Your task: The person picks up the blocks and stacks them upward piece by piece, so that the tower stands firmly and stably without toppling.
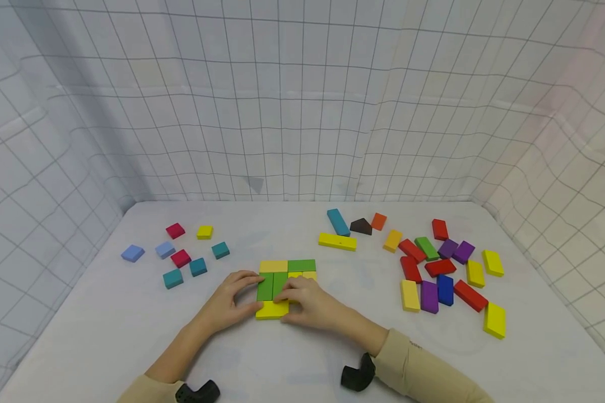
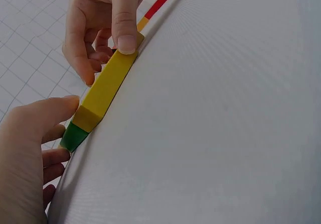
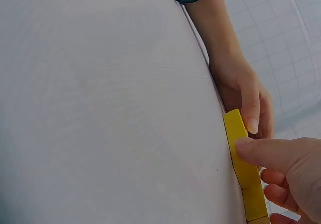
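Observation:
Flat wooden blocks lie edge to edge in a patch before me. At its back are a pale yellow block (image 1: pixel 274 266) and a green block (image 1: pixel 301 265); two upright green blocks (image 1: pixel 265 286) fill the left middle. The front yellow block (image 1: pixel 271 310) is pinched by my right hand (image 1: pixel 310 305), thumb on its near face, fingertips over its far side. That hand partly covers the yellow blocks behind it. My left hand (image 1: pixel 228 302) rests along the patch's left side, fingers loosely bent, fingertips by the green block and thumb near the front yellow block's corner.
Left lie small teal blocks (image 1: pixel 198 267), crimson blocks (image 1: pixel 181 258), light blue blocks (image 1: pixel 133 253) and a yellow block (image 1: pixel 204 232). Behind right are a long yellow block (image 1: pixel 337 241), a blue block (image 1: pixel 338 222) and a dark block (image 1: pixel 361 226). Several red blocks (image 1: pixel 471 295) and purple blocks (image 1: pixel 429 296) lie right.

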`<state>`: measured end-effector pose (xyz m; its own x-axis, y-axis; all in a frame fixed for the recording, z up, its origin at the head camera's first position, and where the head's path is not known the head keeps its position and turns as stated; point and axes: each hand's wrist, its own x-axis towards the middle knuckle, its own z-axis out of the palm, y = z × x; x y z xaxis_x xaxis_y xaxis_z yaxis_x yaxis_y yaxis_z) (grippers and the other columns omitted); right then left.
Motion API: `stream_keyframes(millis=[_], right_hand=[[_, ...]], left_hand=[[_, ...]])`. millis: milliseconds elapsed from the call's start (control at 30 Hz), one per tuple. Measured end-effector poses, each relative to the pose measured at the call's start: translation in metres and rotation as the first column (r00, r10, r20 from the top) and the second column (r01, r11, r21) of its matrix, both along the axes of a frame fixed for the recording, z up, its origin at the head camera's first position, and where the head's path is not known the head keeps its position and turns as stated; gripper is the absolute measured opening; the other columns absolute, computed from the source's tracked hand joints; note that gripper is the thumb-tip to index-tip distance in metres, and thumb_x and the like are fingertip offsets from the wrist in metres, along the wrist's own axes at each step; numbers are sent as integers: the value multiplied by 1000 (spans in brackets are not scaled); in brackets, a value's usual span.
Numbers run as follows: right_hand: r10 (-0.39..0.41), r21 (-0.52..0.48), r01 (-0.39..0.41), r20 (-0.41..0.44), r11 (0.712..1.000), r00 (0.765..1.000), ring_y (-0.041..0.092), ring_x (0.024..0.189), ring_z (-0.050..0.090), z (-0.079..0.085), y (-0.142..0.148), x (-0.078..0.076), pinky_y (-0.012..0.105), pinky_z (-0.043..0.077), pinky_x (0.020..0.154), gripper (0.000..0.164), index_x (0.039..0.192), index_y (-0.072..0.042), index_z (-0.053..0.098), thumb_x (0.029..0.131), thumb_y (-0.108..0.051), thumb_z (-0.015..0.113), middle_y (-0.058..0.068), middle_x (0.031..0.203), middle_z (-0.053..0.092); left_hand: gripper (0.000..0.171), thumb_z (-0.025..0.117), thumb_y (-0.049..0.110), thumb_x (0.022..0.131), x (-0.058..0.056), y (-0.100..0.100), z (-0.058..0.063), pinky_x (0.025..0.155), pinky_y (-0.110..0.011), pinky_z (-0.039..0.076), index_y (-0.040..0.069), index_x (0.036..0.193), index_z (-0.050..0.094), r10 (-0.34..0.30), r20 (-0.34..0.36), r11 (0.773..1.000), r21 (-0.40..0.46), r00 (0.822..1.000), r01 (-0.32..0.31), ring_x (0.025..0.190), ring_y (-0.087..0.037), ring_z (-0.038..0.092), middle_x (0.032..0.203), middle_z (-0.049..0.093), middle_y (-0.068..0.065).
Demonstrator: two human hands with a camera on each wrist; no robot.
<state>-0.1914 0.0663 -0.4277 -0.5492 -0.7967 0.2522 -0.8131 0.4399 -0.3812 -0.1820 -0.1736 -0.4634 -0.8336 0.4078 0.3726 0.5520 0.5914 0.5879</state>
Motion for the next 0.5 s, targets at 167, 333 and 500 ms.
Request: stream_keyframes(millis=[167, 333, 500], right_hand=[[-12, -3, 12, 11, 1000, 1000, 8, 85, 46, -1, 0, 0, 17, 37, 76, 32, 105, -16, 67, 77, -29, 74, -4, 100, 57], [-16, -6, 16, 27, 1000, 1000, 8, 87, 46, -2, 0, 0, 18, 38, 78, 32, 105, -16, 66, 77, -31, 73, -4, 100, 56], [-17, -10, 17, 18, 1000, 1000, 7, 87, 46, -4, 0, -2, 17, 39, 78, 33, 105, -17, 66, 76, -32, 74, -5, 99, 56]], left_hand=[[44, 70, 26, 78, 1, 1, 2, 93, -52, 41, 11, 118, 60, -7, -3, 1000, -4, 1000, 6, 113, -26, 46, 120, 53, -6], [44, 70, 25, 78, 1, 0, 2, 93, -53, 41, 11, 118, 60, -2, 2, 1000, -8, 1000, 2, 113, -26, 46, 120, 53, -5], [44, 70, 25, 78, 1, 0, 1, 93, -53, 40, 11, 118, 60, -1, 9, 1000, -9, 1000, 1, 113, -26, 46, 120, 53, -5]])
